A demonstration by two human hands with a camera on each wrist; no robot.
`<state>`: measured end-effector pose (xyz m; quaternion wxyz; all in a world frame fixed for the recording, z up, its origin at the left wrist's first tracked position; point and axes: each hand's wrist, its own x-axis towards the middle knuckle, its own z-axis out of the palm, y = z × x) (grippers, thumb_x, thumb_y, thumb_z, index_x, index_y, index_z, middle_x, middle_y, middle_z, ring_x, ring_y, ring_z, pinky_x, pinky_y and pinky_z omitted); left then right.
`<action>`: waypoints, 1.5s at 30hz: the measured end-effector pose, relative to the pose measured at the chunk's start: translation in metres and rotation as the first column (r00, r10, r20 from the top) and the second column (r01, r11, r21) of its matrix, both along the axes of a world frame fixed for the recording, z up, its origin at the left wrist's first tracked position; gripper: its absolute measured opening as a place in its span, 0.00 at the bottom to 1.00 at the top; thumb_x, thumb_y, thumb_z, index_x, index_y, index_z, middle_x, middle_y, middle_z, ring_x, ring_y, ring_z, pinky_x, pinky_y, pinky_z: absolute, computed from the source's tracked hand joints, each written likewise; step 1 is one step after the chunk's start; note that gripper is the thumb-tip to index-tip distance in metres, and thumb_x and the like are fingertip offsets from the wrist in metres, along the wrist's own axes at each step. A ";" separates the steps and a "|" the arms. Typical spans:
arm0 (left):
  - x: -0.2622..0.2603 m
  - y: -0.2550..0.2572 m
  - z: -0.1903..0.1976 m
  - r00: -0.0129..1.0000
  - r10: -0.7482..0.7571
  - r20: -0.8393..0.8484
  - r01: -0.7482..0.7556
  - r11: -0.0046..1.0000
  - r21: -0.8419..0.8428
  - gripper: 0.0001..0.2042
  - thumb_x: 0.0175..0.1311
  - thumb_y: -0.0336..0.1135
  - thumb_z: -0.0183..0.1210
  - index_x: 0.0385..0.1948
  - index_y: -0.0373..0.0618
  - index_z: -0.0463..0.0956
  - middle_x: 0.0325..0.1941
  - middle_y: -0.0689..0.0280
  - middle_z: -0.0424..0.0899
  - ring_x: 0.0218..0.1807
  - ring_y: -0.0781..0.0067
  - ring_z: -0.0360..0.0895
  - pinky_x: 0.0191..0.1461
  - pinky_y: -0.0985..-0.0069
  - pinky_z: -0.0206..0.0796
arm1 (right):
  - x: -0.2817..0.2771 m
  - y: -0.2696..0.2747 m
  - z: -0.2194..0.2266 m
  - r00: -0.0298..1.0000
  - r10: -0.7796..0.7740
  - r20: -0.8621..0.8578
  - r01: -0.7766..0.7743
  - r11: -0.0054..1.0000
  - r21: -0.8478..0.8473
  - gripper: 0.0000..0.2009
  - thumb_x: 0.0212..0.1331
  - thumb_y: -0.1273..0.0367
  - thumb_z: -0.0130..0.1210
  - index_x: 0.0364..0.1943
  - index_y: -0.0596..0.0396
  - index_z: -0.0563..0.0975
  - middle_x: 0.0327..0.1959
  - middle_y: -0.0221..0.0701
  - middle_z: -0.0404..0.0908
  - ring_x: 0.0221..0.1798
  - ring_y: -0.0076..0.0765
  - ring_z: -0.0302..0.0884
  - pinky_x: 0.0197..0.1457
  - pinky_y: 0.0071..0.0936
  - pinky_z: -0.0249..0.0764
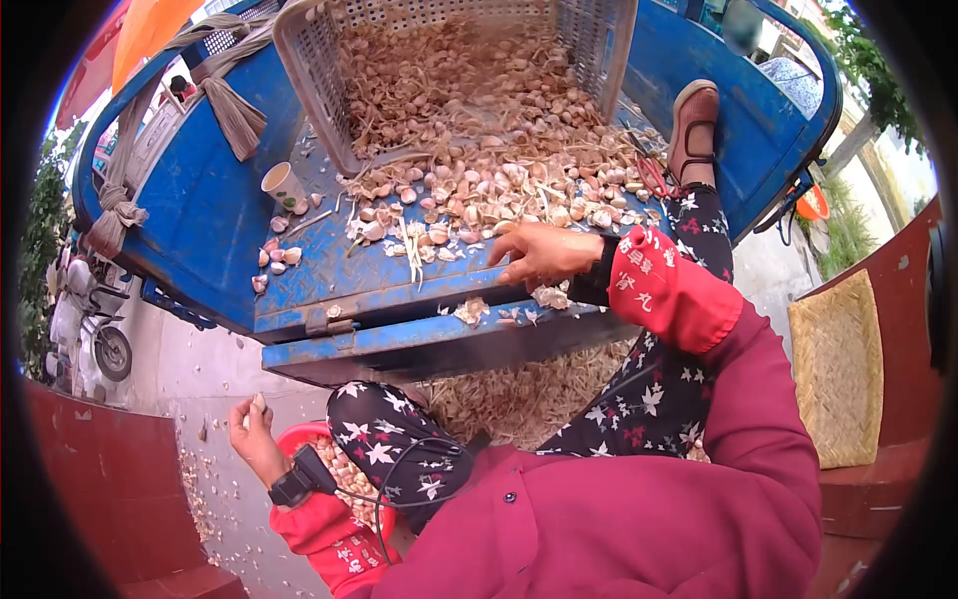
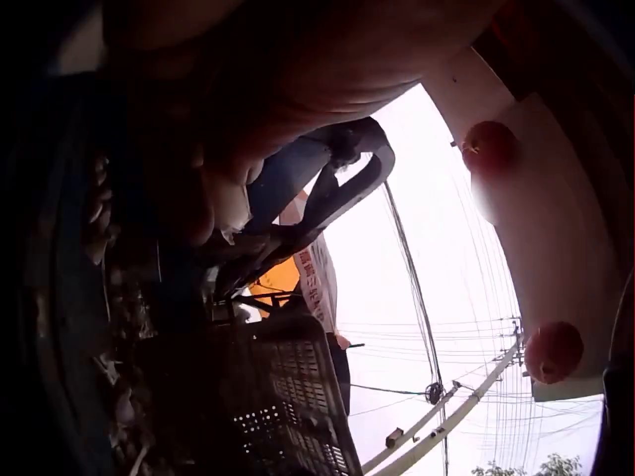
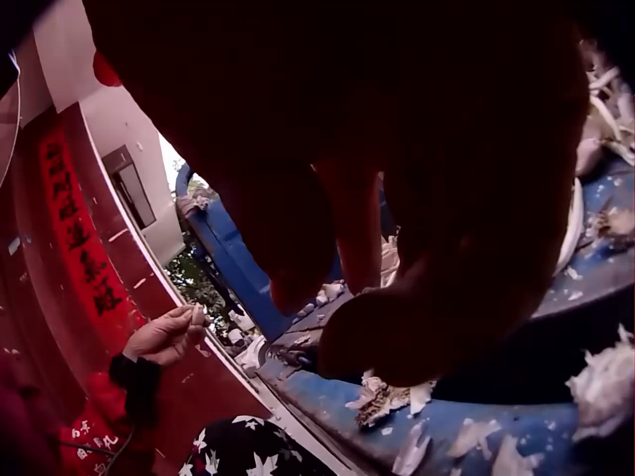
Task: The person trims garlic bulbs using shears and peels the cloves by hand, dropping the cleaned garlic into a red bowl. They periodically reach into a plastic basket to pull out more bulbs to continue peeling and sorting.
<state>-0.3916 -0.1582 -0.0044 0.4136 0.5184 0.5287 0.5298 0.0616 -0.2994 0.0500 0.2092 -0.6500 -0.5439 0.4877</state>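
Observation:
The left hand is raised beside the left knee, near a red basin of garlic cloves, and pinches a pale garlic clove between thumb and fingers. That clove also shows in the left wrist view. Over the front edge of the blue truck bed is the right hand, its fingers pointing left and slightly bent, with nothing visible in them. Just behind it lies a heap of loose garlic cloves. Papery skins lie on the ledge below the right hand.
A tipped plastic crate full of garlic stands at the back of the bed. A paper cup and a few cloves are at the left. Red-handled scissors lie near the right shoe. Skins cover the ground between the legs; a woven mat is at the right.

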 end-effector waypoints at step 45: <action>0.315 0.017 -0.010 0.414 -0.672 0.614 0.877 0.475 -0.071 0.13 0.61 0.25 0.44 0.46 0.36 0.69 0.32 0.64 0.77 0.25 0.80 0.76 0.24 0.85 0.68 | -0.033 0.072 -0.047 0.634 -0.546 -0.549 0.728 0.660 0.184 0.05 0.52 0.73 0.55 0.31 0.60 0.73 0.22 0.26 0.74 0.21 0.17 0.70 0.21 0.16 0.68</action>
